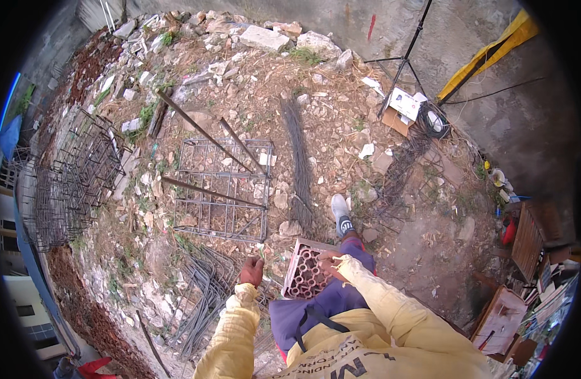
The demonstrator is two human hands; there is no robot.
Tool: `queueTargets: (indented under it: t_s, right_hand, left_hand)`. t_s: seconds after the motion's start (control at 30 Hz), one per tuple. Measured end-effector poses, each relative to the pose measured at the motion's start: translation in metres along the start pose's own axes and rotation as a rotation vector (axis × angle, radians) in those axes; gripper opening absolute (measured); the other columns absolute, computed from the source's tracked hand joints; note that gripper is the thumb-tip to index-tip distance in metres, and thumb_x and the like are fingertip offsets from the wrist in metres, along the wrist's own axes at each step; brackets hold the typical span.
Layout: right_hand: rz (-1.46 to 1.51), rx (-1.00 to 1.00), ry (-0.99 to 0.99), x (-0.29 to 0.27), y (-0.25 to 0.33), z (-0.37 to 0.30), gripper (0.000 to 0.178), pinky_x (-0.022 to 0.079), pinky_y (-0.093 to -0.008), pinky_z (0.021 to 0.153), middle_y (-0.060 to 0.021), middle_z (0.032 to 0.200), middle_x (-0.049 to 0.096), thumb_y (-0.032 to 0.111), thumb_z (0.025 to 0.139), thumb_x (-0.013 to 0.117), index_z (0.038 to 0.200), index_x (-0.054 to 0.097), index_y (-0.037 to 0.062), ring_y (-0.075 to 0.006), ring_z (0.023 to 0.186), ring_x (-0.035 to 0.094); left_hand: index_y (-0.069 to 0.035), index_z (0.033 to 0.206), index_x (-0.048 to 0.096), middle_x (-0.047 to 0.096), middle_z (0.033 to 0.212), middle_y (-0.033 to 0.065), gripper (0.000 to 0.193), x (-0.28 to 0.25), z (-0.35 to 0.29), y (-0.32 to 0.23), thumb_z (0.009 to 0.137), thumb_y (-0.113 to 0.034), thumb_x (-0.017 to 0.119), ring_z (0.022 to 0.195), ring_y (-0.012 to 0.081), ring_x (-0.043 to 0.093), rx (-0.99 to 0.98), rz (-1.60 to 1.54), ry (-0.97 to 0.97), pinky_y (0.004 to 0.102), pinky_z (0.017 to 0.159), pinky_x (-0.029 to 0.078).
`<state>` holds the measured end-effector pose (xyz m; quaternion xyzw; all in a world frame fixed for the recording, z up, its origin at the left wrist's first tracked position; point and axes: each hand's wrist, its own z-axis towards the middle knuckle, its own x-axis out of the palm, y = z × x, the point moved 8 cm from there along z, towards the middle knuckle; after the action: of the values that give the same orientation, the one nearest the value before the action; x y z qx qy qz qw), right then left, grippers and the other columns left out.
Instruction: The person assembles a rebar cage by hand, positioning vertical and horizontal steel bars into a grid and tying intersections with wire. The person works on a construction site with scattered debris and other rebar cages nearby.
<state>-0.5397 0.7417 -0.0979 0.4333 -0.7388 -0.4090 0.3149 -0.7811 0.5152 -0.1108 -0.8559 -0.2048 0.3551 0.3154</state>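
Note:
My left hand (252,271) is closed, with fingers pressed together, just below the near corner of a welded-looking rebar cage (222,235). A thin pale sliver shows by its fingertips, too small to name. Beside it on the right, a pinkish lattice crate or block (303,268) with round openings sits tilted between my legs. My right hand (330,263) is over its right edge, fingers curled; whether it grips the edge or something small cannot be made out. Both forearms are in yellow sleeves. Three long rods (205,129) lean across the cage.
Loose bent rebar (205,297) lies at my left, and a bundle of thin rods (296,164) ahead. More rebar cages (69,183) stand at far left. Rubble (265,38) covers the back. A tripod (404,60), cardboard box (401,110) and wooden table (502,319) are on the right.

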Motion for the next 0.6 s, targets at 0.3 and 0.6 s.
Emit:
queueTargets:
  t_s: [0.3,0.6]
  right_hand:
    - [-0.627,0.307,0.026,-0.077,-0.237,0.371,0.018,0.048,-0.0374,0.058,-0.0074,0.065,0.061,0.028,0.083,0.070,0.084,0.064,0.0108,-0.0220,0.065,0.061]
    - [-0.794,0.484,0.074,-0.054,-0.347,0.490,0.024,0.055,-0.0421,0.079,-0.0185,0.098,0.070,0.024,0.083,0.063,0.099,0.068,0.0076,-0.0303,0.094,0.069]
  left_hand:
    - [0.003,0.110,0.063,0.069,0.098,0.0160,0.038,0.087,0.149,0.033,0.091,-0.030,0.067,0.091,0.0218,0.065,-0.189,0.176,-0.132,0.0341,0.083,0.050]
    - [0.003,0.122,0.058,0.064,0.115,0.0256,0.047,0.203,0.325,0.112,0.090,-0.031,0.063,0.105,0.0398,0.062,0.006,0.362,0.005,0.0441,0.092,0.049]
